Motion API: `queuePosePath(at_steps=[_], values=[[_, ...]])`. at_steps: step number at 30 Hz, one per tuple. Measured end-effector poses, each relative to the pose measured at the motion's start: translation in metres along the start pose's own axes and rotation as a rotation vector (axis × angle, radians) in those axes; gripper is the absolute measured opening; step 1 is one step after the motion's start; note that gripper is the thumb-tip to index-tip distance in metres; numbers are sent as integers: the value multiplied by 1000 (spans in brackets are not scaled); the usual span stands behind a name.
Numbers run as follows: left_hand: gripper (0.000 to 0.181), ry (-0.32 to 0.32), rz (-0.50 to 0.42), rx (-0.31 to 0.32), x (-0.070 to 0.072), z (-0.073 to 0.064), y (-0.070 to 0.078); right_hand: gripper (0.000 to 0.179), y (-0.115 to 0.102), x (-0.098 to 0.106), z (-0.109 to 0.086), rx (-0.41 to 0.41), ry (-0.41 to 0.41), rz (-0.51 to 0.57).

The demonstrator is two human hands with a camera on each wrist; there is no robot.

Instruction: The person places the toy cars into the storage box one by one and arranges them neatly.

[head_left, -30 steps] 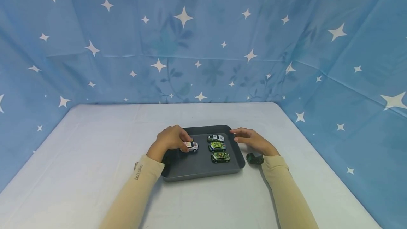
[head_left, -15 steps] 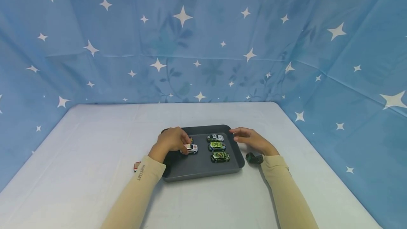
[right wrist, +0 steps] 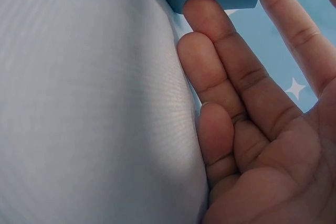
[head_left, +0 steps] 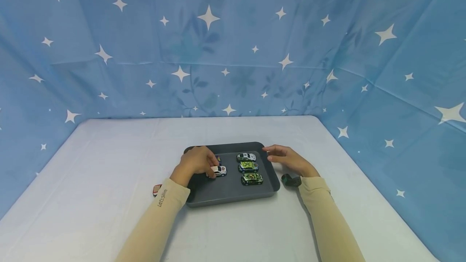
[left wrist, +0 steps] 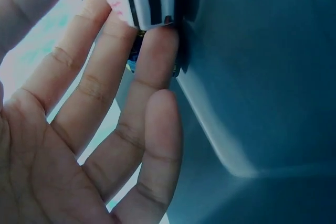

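Note:
My left hand [head_left: 196,161] reaches over the left part of a dark grey tray [head_left: 233,197]. Thumb and fingers pinch a white toy car [head_left: 220,170], whose rear shows in the left wrist view, pink marks on its side. Just behind it, a blue toy car [head_left: 218,159] is partly hidden by the fingers. Along the tray's right half stand a white-and-black toy car [head_left: 246,157], a yellow-green toy car [head_left: 248,167] and a dark green toy car [head_left: 252,179]. My right hand [head_left: 289,161] rests against the tray's right rim, fingers loosely extended and holding nothing.
Left of the tray, a red toy car [head_left: 157,189] lies on the white tablecloth [head_left: 120,153], partly behind my sleeve. A dark green object [head_left: 290,180] is at my right wrist. A blue star-patterned curtain [head_left: 233,51] hangs behind the table.
My left hand has shifted very slightly, uncovering more of the blue car behind the white one. More of the red car shows beside my left sleeve. My right hand stays at the rim.

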State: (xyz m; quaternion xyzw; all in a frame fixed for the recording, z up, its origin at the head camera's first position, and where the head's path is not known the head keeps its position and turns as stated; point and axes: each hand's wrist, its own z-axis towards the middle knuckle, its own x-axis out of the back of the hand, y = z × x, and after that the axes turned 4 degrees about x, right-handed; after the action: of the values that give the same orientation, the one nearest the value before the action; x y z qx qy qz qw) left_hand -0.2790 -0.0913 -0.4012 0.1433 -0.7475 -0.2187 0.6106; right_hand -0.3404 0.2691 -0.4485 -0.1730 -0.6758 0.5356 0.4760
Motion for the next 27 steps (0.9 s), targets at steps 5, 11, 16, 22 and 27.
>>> queuePosePath(at_steps=[5,11,16,22,27], values=[[33,-23,-7,-19,4,-2,0,47,0,0,0,0,2,2],[33,-48,-47,-60,12,-5,1,47,1,0,1,-3,8,16],[37,-113,-129,-152,20,-8,-1,47,2,0,1,0,6,19],[42,-185,-244,-274,29,-14,-6,46,2,0,1,9,6,19],[42,-215,-300,-363,33,-20,-14,46,3,-1,1,5,7,24]])
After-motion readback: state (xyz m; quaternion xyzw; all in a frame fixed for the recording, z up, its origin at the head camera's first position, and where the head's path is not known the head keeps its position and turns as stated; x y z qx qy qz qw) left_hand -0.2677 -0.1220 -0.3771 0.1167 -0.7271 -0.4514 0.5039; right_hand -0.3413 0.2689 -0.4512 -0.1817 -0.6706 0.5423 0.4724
